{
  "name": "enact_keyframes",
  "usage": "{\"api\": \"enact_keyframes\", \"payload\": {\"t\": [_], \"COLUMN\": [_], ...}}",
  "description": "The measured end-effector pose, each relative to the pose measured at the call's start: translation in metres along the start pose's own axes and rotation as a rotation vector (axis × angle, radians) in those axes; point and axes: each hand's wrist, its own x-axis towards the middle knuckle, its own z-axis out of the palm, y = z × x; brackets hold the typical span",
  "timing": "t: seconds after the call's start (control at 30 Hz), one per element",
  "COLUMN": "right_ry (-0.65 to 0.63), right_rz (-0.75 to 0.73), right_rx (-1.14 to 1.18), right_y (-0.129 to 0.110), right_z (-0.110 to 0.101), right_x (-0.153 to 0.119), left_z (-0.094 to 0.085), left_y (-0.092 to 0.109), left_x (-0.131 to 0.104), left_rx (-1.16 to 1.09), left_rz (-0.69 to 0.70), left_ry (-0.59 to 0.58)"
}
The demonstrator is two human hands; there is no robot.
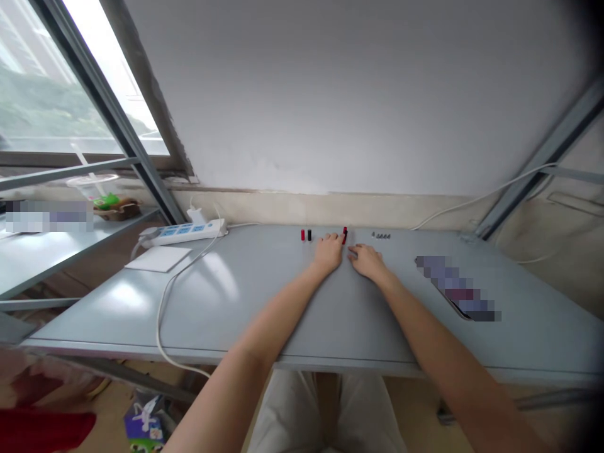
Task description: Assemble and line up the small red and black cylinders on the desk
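Observation:
Near the back of the grey table, my left hand reaches to a small group of red and black pieces, its fingertips beside or touching them. My right hand rests just to the right, fingers slightly bent and apart from my left hand, with nothing visible in it. Left of my left hand stand a small red cylinder and a small black cylinder. Several tiny dark metallic pieces lie in a row behind my right hand. Whether my left fingers grip a piece is too small to tell.
A white power strip and a white flat square lie at the left, with a white cable running over the front edge. A phone-like flat object lies at the right. A wall stands behind.

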Motion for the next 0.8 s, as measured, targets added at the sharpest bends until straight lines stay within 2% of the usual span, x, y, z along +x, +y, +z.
{"api": "enact_keyframes", "payload": {"t": [0.17, 0.37, 0.6, 0.8], "right_ry": [-0.005, -0.001, 0.005, 0.025], "right_rz": [0.027, 0.034, 0.057, 0.065], "right_rx": [0.05, 0.072, 0.098, 0.121], "right_y": [0.002, 0.002, 0.0, -0.001], "right_z": [0.006, 0.009, 0.013, 0.015], "right_x": [0.002, 0.003, 0.004, 0.004], "left_z": [0.002, 0.004, 0.008, -0.006], "left_y": [0.0, 0.002, -0.008, -0.016], "left_x": [0.006, 0.009, 0.011, 0.003], "left_rx": [-0.075, -0.269, -0.351, -0.377], "left_rz": [-0.109, -0.318, -0.335, -0.309], "left_ry": [0.094, 0.1, 0.174, 0.193]}}
